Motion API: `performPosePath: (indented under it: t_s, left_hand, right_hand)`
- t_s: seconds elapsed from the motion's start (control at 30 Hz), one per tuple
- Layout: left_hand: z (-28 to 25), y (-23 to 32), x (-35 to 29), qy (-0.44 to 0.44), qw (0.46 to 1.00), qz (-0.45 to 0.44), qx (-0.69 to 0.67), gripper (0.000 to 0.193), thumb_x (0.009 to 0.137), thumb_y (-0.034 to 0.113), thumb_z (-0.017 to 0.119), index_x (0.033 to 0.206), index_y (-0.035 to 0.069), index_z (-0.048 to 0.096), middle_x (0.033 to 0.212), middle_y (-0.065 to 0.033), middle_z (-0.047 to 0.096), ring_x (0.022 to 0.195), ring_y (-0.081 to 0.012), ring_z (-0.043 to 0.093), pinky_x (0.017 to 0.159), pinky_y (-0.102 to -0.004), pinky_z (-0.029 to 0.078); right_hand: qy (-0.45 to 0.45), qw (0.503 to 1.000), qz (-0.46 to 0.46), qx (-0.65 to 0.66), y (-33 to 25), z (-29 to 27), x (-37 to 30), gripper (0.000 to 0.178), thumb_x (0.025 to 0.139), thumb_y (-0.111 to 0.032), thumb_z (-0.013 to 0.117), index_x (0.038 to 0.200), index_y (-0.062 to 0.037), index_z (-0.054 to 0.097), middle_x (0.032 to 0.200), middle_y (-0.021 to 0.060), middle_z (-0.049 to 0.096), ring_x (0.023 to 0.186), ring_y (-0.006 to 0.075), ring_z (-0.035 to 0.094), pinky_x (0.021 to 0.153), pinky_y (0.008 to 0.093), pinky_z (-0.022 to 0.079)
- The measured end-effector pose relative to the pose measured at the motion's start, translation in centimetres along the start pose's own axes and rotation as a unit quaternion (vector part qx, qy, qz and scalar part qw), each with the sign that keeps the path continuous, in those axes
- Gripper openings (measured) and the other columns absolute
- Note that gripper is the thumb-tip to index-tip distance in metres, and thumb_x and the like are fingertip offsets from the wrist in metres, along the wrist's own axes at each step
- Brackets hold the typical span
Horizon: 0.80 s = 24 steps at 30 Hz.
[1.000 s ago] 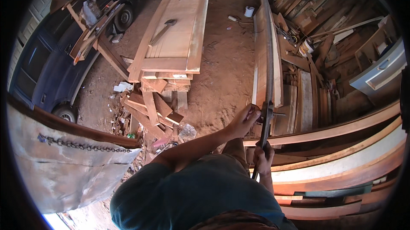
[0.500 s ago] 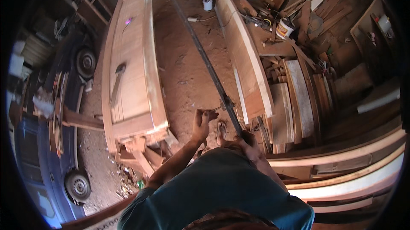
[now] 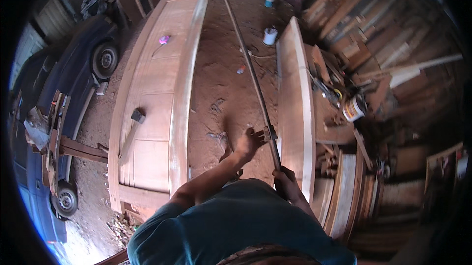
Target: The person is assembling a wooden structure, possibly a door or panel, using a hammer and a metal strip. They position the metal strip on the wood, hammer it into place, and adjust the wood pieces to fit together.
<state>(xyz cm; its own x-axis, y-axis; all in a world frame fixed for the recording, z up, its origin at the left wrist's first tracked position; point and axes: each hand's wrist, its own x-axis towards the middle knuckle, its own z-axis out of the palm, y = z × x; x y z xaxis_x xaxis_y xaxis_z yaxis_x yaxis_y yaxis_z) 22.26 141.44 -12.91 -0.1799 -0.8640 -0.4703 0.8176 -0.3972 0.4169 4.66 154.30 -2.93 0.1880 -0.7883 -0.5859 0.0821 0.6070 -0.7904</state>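
Gripping the bar near its near end, the right hand is wrapped around it at lower centre, a hold that probably takes the weight and leaves the other hand free for finer work. The left hand is at the slider, on its left side, fingers bent; whether they close on it, I cannot tell. The bar slants from lower centre to top centre, over the gap between the door at left and the panel at right, where such length seems to find room. The hammer and tape lie on the door, whose flat face apparently doubles as a bench. The panel appears stood on edge, perhaps to save floor.
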Motion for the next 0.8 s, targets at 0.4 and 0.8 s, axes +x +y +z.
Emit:
performPosePath:
  t_s: [0.4, 0.8]
  left_hand:
    - [9.0, 29.1, 33.4, 0.085, 0.990, 0.100, -0.049, 0.041, 0.100, 0.029, 0.032, 0.105, -0.003, 0.056, 0.091, -0.0215, 0.064, 0.081, -0.0381, 0.066, 0.076, -0.0550, 0.057]
    - [11.0, 59.4, 68.0, 0.069, 0.965, 0.230, -0.106, 0.038, 0.103, 0.030, 0.030, 0.102, 0.005, 0.057, 0.085, -0.0171, 0.060, 0.075, -0.0348, 0.061, 0.069, -0.0509, 0.054]
  right_hand:
    - [-0.026, 0.999, 0.034, -0.010, -24.9, 9.4, 28.0, 0.024, 0.089, -0.024, 0.065, 0.099, -0.0022, 0.063, 0.082, 0.0035, 0.060, 0.075, 0.0138, 0.055, 0.066, 0.0290, 0.042]
    - [-0.179, 0.976, -0.043, -0.119, -44.7, 7.1, 59.6, 0.043, 0.091, -0.023, 0.063, 0.126, 0.0027, 0.062, 0.111, 0.0110, 0.068, 0.099, 0.0176, 0.062, 0.089, 0.0314, 0.046]
